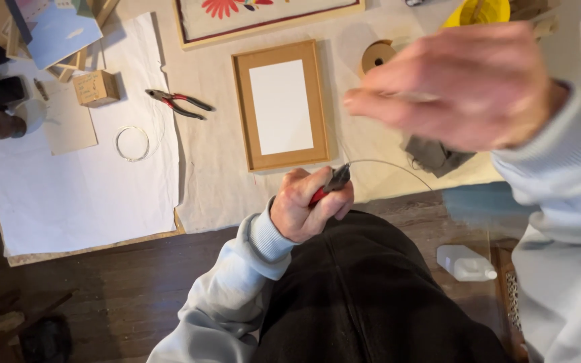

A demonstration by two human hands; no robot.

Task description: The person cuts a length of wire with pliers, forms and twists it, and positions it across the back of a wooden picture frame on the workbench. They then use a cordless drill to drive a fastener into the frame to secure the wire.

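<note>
My left hand (pixel 306 204) grips red-handled pliers (pixel 333 181) near the table's front edge, their dark jaws clamped on a thin wire (pixel 398 167). The wire arcs from the jaws toward the right. My right hand (pixel 462 84) is raised close to the camera and blurred, fingers pinched together; whether it holds the wire's other end I cannot tell. A small wooden picture frame (pixel 242 101) with a white insert lies flat on the cloth just beyond my left hand.
A second pair of red-handled pliers (pixel 179 103) and a wire coil (pixel 132 143) lie to the left on white paper (pixel 68 195). A small cardboard box (pixel 95 87), tape roll (pixel 376 56), yellow bowl (pixel 477 11), grey cloth (pixel 435 156), and larger framed artwork (pixel 263 20) sit further back. A white plastic bottle (pixel 465 263) is on the floor.
</note>
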